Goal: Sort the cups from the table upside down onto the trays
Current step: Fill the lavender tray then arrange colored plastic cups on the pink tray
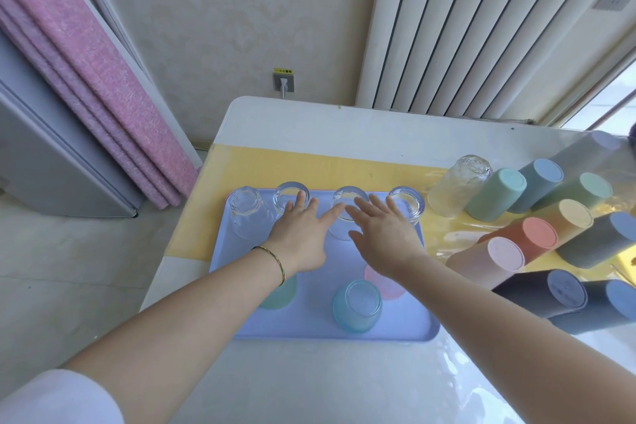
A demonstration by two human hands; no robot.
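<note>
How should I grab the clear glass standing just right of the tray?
Probably grip the clear glass round its side wall with the right hand, coming from the tray side: it stands base up, and the mint cup crowds its right.

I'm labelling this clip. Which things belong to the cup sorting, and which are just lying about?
Job: left hand, right hand, purple tray, clear glasses, blue cup, coloured cups beside the tray.
Lying about: wall socket, pink fabric, ribbed panel.
</note>
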